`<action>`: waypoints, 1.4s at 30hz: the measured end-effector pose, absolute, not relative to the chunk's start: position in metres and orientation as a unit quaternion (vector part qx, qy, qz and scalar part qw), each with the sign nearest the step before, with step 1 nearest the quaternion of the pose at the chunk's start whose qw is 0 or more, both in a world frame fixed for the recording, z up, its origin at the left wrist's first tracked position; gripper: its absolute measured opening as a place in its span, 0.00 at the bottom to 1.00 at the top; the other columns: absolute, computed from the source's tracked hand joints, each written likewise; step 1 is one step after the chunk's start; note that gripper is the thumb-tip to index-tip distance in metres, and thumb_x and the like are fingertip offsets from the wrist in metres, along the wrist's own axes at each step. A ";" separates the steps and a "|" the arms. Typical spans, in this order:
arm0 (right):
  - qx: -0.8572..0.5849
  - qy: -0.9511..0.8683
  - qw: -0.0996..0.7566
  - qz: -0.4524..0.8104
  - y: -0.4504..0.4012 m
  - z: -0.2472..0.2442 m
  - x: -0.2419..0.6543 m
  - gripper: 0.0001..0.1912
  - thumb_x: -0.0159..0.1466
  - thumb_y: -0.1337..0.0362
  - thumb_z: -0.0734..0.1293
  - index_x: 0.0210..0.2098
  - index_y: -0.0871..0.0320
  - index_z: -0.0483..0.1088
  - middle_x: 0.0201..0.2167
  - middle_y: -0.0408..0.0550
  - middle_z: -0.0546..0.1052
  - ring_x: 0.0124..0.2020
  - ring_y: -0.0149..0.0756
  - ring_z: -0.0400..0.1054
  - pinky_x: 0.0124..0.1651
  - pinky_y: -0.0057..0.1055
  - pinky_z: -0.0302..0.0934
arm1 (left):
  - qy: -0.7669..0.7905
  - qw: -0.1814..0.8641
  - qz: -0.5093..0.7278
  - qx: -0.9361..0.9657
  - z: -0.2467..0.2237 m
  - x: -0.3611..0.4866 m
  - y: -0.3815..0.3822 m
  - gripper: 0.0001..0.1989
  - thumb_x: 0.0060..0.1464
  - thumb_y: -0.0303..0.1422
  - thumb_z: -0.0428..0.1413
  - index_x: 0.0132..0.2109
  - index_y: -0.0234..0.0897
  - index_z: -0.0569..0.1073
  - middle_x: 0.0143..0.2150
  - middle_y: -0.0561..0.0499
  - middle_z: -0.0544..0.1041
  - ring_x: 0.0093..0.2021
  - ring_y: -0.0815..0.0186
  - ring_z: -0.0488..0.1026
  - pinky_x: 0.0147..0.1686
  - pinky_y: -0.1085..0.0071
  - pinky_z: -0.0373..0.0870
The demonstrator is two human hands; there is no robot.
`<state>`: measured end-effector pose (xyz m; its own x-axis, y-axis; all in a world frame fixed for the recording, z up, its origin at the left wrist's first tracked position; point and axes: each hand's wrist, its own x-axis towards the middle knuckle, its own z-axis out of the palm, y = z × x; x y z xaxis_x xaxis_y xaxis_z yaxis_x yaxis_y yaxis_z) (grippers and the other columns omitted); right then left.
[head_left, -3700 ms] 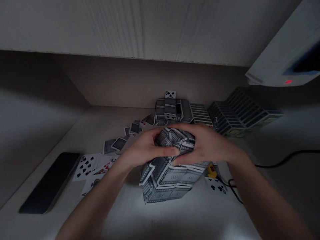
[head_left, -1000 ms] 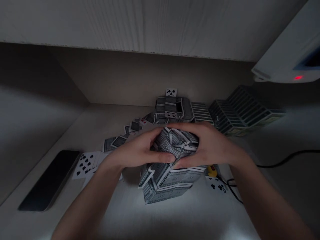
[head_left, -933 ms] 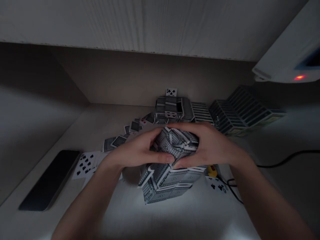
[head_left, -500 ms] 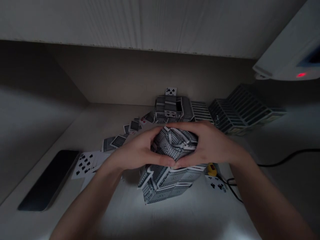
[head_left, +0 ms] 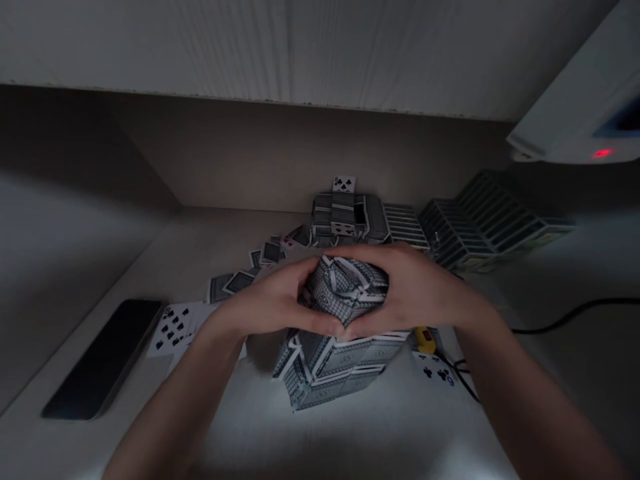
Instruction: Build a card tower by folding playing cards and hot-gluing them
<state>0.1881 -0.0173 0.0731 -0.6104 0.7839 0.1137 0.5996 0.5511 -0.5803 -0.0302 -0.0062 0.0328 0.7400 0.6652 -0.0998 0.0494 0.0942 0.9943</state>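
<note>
In the head view, the fingers of the left hand [head_left: 277, 300] and right hand [head_left: 417, 290] clamp the top of a grey-and-white, box-like structure of folded paper playing cards [head_left: 345, 360], thumbs meeting. Its lower tiers look joined; its top is creased and uneven. Loose printed cards [head_left: 173, 327] lie flat to its left, unfolded, on the pale bench [head_left: 300, 440]. Behind it rises a dim beige wall [head_left: 250, 153]; whether its base touches the bench, I cannot tell.
</note>
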 end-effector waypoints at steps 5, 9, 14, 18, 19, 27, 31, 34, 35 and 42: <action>-0.407 -0.847 0.165 0.299 -0.015 0.076 0.188 0.46 0.45 0.46 0.78 0.61 0.52 0.65 0.54 0.44 0.77 0.51 0.43 0.74 0.50 0.33 0.70 | 0.283 0.697 0.211 0.625 0.035 -0.034 -0.002 0.36 0.40 0.35 0.71 0.57 0.38 0.70 0.55 0.43 0.76 0.57 0.52 0.72 0.57 0.55 0.65; -0.403 -0.836 0.155 0.340 -0.015 0.077 0.193 0.46 0.52 0.47 0.75 0.65 0.49 0.59 0.59 0.46 0.73 0.55 0.45 0.72 0.51 0.36 0.70 | 0.277 0.723 0.223 0.593 0.038 -0.035 -0.002 0.32 0.43 0.35 0.70 0.56 0.37 0.71 0.54 0.44 0.77 0.55 0.55 0.73 0.55 0.59 0.68; -0.404 -0.832 0.156 0.346 -0.015 0.075 0.200 0.42 0.59 0.48 0.70 0.68 0.51 0.54 0.64 0.49 0.67 0.62 0.47 0.65 0.57 0.39 0.68 | 0.280 0.728 0.273 0.562 0.040 -0.028 -0.007 0.24 0.50 0.36 0.66 0.53 0.36 0.73 0.51 0.45 0.79 0.52 0.57 0.74 0.52 0.63 0.70; -0.377 -0.846 0.159 0.342 -0.016 0.076 0.202 0.38 0.62 0.50 0.68 0.67 0.53 0.55 0.65 0.50 0.67 0.62 0.46 0.65 0.58 0.40 0.66 | 0.284 0.721 0.287 0.563 0.040 -0.023 -0.010 0.23 0.50 0.34 0.65 0.54 0.37 0.74 0.51 0.46 0.79 0.52 0.57 0.74 0.52 0.63 0.70; -0.371 -0.848 0.163 0.342 -0.016 0.077 0.201 0.36 0.63 0.52 0.68 0.67 0.54 0.56 0.64 0.50 0.67 0.61 0.45 0.66 0.58 0.40 0.66 | 0.287 0.721 0.290 0.561 0.040 -0.022 -0.011 0.23 0.50 0.34 0.65 0.54 0.37 0.74 0.50 0.46 0.79 0.52 0.57 0.74 0.52 0.64 0.70; -0.359 -0.854 0.200 0.318 -0.019 0.077 0.195 0.28 0.63 0.58 0.68 0.61 0.56 0.64 0.58 0.50 0.74 0.57 0.44 0.70 0.56 0.40 0.66 | 0.281 0.716 0.315 0.556 0.039 -0.019 -0.015 0.22 0.52 0.31 0.65 0.54 0.38 0.75 0.50 0.47 0.80 0.55 0.57 0.74 0.53 0.64 0.69; -0.362 -0.846 0.210 0.331 -0.020 0.076 0.192 0.27 0.62 0.58 0.68 0.60 0.55 0.65 0.56 0.49 0.75 0.57 0.45 0.70 0.56 0.41 0.66 | 0.288 0.701 0.319 0.569 0.040 -0.019 -0.015 0.22 0.52 0.33 0.65 0.54 0.38 0.75 0.50 0.47 0.80 0.57 0.55 0.72 0.54 0.63 0.69; -0.369 -0.840 0.213 0.337 -0.021 0.076 0.189 0.27 0.61 0.59 0.68 0.59 0.54 0.66 0.57 0.49 0.75 0.57 0.45 0.69 0.57 0.42 0.65 | 0.285 0.702 0.316 0.572 0.039 -0.020 -0.015 0.21 0.52 0.33 0.64 0.54 0.38 0.75 0.49 0.46 0.80 0.54 0.56 0.74 0.53 0.63 0.70; -0.371 -0.839 0.213 0.337 -0.021 0.076 0.189 0.26 0.61 0.59 0.68 0.59 0.54 0.67 0.57 0.49 0.75 0.57 0.45 0.69 0.57 0.42 0.64 | 0.283 0.703 0.316 0.571 0.038 -0.020 -0.015 0.21 0.52 0.33 0.64 0.54 0.38 0.75 0.49 0.47 0.80 0.53 0.56 0.74 0.53 0.64 0.70; -0.372 -0.829 0.215 0.359 -0.017 0.076 0.190 0.27 0.60 0.59 0.70 0.59 0.52 0.67 0.56 0.47 0.76 0.56 0.44 0.70 0.57 0.41 0.65 | 0.285 0.699 0.323 0.570 0.036 -0.020 -0.014 0.20 0.52 0.32 0.64 0.53 0.39 0.76 0.50 0.48 0.80 0.54 0.59 0.74 0.53 0.66 0.69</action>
